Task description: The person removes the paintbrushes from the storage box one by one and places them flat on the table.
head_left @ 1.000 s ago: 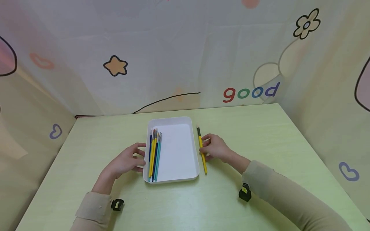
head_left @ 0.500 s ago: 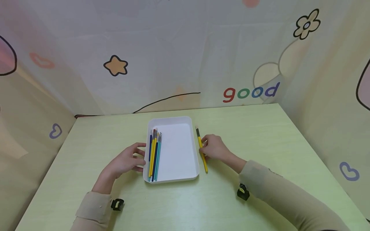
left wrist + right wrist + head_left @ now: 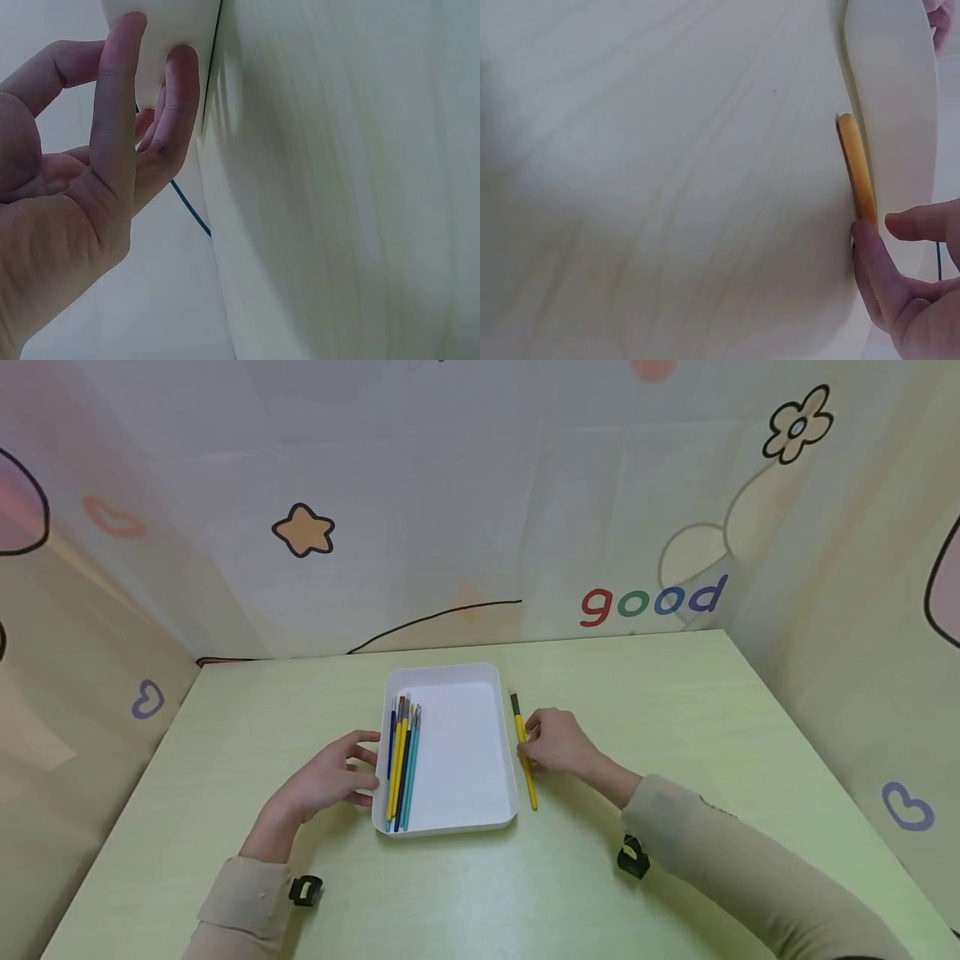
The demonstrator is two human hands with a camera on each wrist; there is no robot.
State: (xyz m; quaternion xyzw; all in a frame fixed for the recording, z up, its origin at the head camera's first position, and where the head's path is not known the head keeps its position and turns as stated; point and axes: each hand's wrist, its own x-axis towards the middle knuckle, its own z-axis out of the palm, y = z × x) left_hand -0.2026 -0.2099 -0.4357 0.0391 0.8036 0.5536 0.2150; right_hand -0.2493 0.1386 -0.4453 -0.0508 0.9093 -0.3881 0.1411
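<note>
One white tray (image 3: 461, 752) sits on the surface (image 3: 450, 902) in the head view. The left hand (image 3: 326, 777), fingers loosely spread, touches its nine o'clock side; at three o'clock, just outside, the right hand (image 3: 558, 742) pinches a yellow brush (image 3: 532, 789). Other brushes (image 3: 400, 768) lie inside along nine o'clock. Left wrist: fingertips (image 3: 182, 64) meet the tray's wall. Right wrist: the yellow handle (image 3: 857, 165) points nearly toward twelve.

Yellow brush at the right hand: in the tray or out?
Out. In the head view, the yellow brush lies wholly to the right of the tray, with the right hand touching it.
</note>
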